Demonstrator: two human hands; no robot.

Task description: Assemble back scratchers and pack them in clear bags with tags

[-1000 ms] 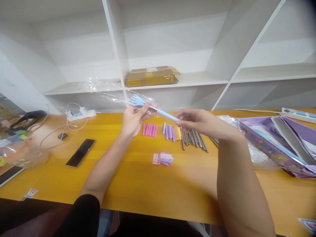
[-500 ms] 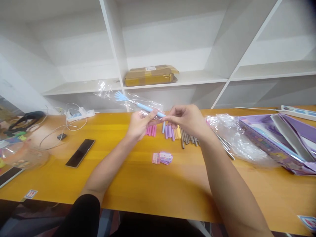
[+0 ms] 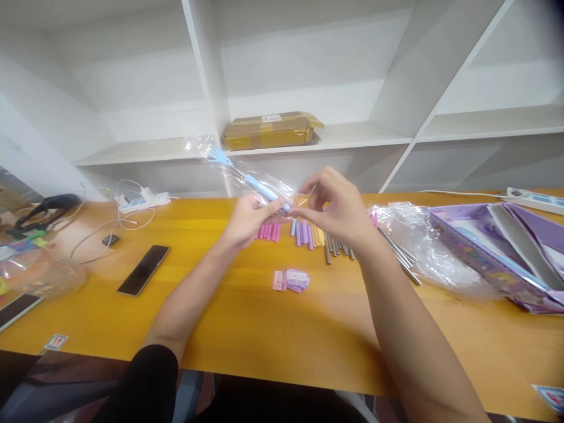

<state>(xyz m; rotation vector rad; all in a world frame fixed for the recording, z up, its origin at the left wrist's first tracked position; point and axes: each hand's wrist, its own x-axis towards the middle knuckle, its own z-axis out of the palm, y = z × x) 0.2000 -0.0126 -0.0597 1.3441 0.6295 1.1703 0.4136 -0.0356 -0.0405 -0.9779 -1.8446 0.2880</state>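
A light blue back scratcher [image 3: 261, 188] with a hand-shaped head and a thin metal shaft lies inside a clear plastic bag [image 3: 282, 187]. My left hand [image 3: 253, 220] is closed round the lower end of its handle, thumb on top. At the handle's end, my right hand [image 3: 337, 205] has its thumb and forefinger apart; the thumb tip is close to the bag, and contact is hard to tell. Below and behind the hands lie pink tubes [image 3: 268, 232], purple tubes [image 3: 303, 233], yellow tubes [image 3: 317, 236] and metal rods [image 3: 328, 251].
Small printed cards [image 3: 291, 280] lie in front. On the right are crumpled clear bags [image 3: 434, 252] and a purple box [image 3: 476, 252]. A phone [image 3: 144, 270], cables and a power strip [image 3: 144, 201] occupy the left. A taped parcel [image 3: 271, 130] rests on the shelf.
My right thumb and forefinger have parted from their pinch at the handle's end, and the forefinger has risen. The bagged back scratcher now slants more steeply.
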